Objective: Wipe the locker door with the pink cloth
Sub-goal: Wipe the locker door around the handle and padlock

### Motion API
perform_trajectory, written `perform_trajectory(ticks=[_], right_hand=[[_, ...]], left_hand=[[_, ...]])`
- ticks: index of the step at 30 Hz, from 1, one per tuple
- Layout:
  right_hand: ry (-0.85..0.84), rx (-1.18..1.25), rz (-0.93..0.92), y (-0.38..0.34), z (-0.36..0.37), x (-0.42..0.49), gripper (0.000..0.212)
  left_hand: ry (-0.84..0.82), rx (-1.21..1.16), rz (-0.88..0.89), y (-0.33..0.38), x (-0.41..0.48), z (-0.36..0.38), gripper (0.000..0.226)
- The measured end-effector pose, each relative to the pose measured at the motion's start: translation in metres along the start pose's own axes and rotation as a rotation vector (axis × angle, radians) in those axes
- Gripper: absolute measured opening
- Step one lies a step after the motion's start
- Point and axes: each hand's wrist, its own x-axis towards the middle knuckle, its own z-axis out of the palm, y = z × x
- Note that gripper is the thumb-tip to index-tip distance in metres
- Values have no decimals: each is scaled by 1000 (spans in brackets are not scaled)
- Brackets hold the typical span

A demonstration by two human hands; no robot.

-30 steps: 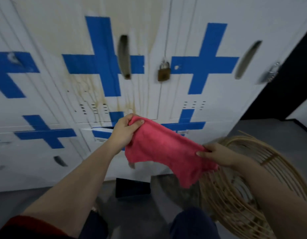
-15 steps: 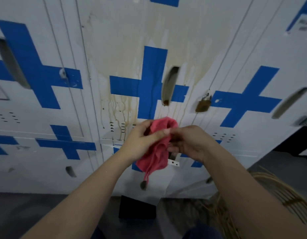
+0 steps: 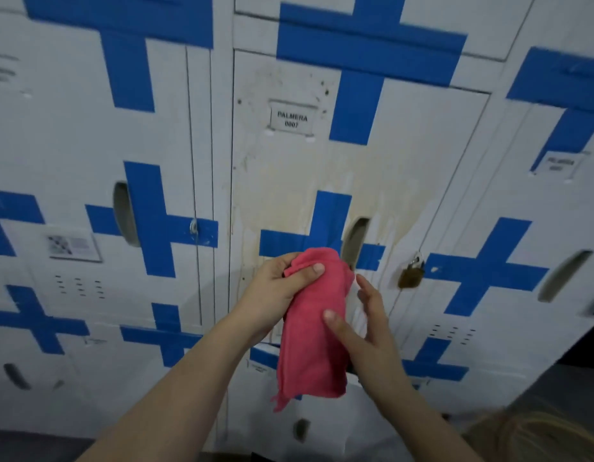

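The left hand (image 3: 282, 288) grips the top of the pink cloth (image 3: 314, 325), which hangs in front of the stained locker door (image 3: 322, 175); the right hand (image 3: 365, 331) is loose, its thumb pressing the cloth's middle. Soft, light and limp, the cloth probably needs bunching into a pad in one palm. Behind the cloth, brownish streaks run down the door near its handle slot (image 3: 355, 240), beside a padlock (image 3: 411, 273).

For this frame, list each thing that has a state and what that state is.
pink cloth: folded lengthwise, hanging, off the door.
left hand: closed on the cloth's top.
right hand: fingers spread, thumb resting on the cloth.
locker door: shut, stained yellow-brown with drip marks.
padlock: hanging at the door's edge; whether it is locked cannot be told.
name label: in place.
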Motion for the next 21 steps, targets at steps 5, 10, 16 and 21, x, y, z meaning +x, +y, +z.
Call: perform_trajectory(ticks=[5, 10, 16, 21], right_hand=[[-245, 408, 214, -15, 1, 1, 58], [-296, 558, 223, -17, -10, 7, 38], [-230, 530, 175, -21, -21, 23, 36], [-247, 501, 173, -27, -19, 28, 32]], left_hand=[[-46, 71, -3, 17, -1, 6, 26], [87, 322, 133, 17, 5, 18, 24], [253, 206, 71, 6, 7, 23, 47], [147, -212, -149, 8, 11, 26, 30]])
